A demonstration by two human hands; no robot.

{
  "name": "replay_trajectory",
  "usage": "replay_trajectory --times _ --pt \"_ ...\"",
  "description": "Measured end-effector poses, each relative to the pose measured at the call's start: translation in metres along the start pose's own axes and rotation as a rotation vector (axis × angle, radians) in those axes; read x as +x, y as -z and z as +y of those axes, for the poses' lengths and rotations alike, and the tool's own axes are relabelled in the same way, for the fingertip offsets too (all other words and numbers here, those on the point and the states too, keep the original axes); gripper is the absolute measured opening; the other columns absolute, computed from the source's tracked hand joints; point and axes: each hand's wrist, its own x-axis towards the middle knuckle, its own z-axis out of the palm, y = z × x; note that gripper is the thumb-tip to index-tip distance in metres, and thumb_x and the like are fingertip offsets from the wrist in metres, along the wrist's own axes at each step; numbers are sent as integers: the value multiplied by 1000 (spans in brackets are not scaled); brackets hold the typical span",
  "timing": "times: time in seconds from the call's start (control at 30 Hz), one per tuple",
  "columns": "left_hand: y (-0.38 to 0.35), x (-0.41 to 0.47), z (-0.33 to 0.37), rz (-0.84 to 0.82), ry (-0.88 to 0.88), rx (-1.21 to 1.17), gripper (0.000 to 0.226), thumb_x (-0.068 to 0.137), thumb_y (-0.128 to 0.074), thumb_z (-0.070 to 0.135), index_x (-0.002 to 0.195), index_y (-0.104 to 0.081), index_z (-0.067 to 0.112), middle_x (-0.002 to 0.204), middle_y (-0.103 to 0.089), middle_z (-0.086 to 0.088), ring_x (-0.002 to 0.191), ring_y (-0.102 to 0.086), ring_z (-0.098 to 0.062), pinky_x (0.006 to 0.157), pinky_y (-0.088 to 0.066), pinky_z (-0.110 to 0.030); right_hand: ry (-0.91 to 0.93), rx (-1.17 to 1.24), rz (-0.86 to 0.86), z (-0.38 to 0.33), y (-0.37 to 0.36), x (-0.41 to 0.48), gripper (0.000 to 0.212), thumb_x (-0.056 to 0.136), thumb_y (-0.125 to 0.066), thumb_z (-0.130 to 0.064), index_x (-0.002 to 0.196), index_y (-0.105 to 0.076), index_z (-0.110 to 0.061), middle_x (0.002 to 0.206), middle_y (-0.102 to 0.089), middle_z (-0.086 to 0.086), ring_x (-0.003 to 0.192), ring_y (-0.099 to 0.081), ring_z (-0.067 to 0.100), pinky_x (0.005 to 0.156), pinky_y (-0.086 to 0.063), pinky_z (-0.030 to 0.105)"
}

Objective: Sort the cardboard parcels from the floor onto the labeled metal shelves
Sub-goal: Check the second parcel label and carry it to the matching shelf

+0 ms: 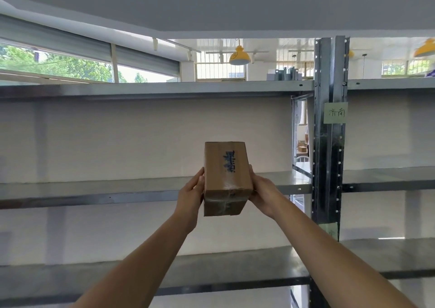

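Note:
A small taped cardboard parcel [227, 178] with blue handwriting on its top face is held out in front of me at arm's length. My left hand [191, 196] presses against its left side and my right hand [262, 191] against its right side. The parcel hangs in front of the middle metal shelf [94, 192], with its near end over the shelf's front edge. A green paper label [335, 112] with handwritten characters is stuck on the grey upright post [329, 166] to the right.
An upper shelf [164, 89] runs across above and a lower shelf [211, 274] below. A second label [332, 230] sits lower on the post. More shelving continues to the right of the post [388, 178]. Windows and yellow lamps show beyond.

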Motion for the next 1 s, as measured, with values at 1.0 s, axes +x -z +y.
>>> replay_trajectory --times 1.0 --pt "-1 13 -28 10 -25 9 34 100 -56 36 126 -66 18 120 -72 -7 115 -67 -23 106 -50 -46 66 61 -16 19 16 -7 31 105 -43 -26 124 -64 -14 110 -76 6 96 -72 16 75 -54 23"
